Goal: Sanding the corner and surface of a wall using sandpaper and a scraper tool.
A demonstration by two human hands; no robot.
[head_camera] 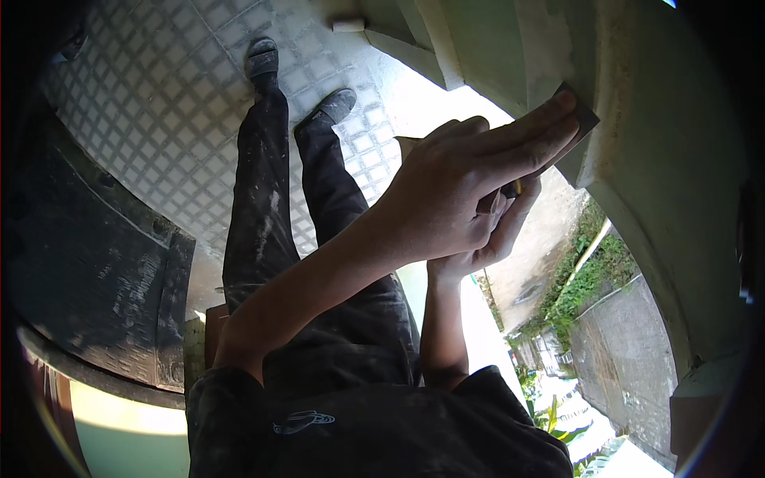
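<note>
My left hand [448,191] reaches across to the upper right, its back towards me. Two straight fingers press on a thin, dark flat piece [588,121], a blade or a sheet. That piece lies against or very close to the edge of a pale green wall [562,143]; contact is hard to tell. Beneath it, partly covered, my right hand [508,236] has bent fingers close to the left palm. A small black and yellow part [512,189] shows between the hands. What the right hand grips is hidden. A brownish pointed corner [406,145] sticks out behind my left hand.
Below my feet lies a floor of patterned tiles [161,113]. A dark, worn panel [101,269] stands at the left. Curved green wall ledges [633,89] rise at the right. Past the opening are plants [574,263] and a grey concrete surface [621,358].
</note>
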